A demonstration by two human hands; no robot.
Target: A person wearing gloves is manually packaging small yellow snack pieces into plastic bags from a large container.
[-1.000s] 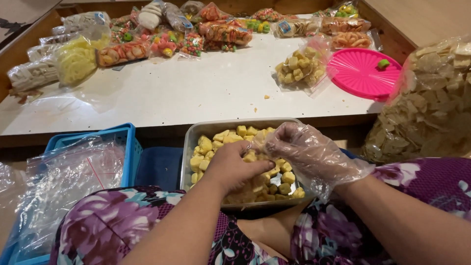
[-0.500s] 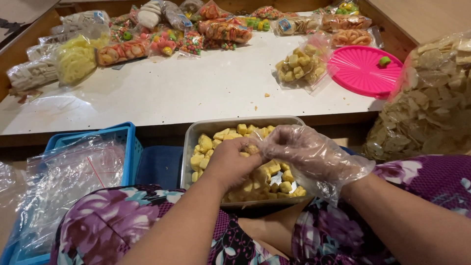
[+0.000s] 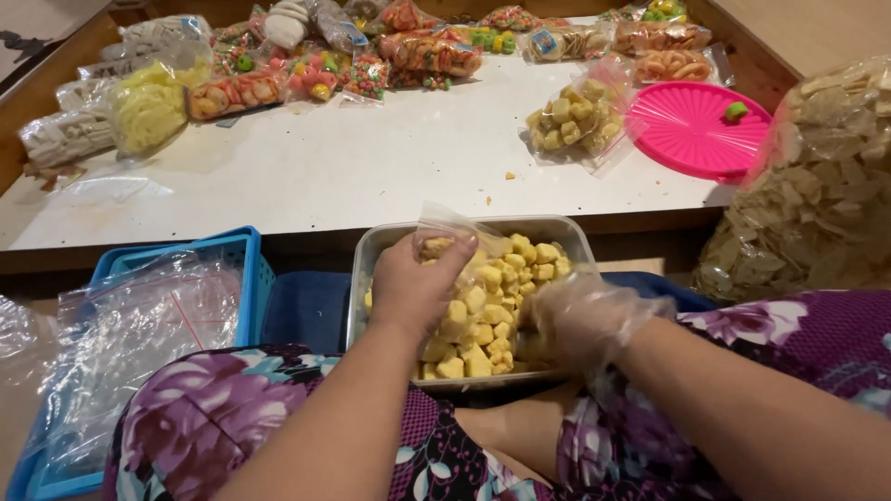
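While a small clear bag (image 3: 445, 237) is pinched by the left hand (image 3: 413, 288) over the metal tray (image 3: 371, 246), yellow snack cubes (image 3: 492, 306) are gripped by the gloved right hand (image 3: 575, 320).

Left hand (image 3: 413, 288), bare, grips small clear bag (image 3: 445, 239) at its mouth, over metal tray (image 3: 371, 250) of yellow snack cubes (image 3: 492, 306). Right hand (image 3: 575, 320), in clear plastic glove, rests fingers-down among cubes. Blue basket (image 3: 237, 255) of empty bags just left of tray.
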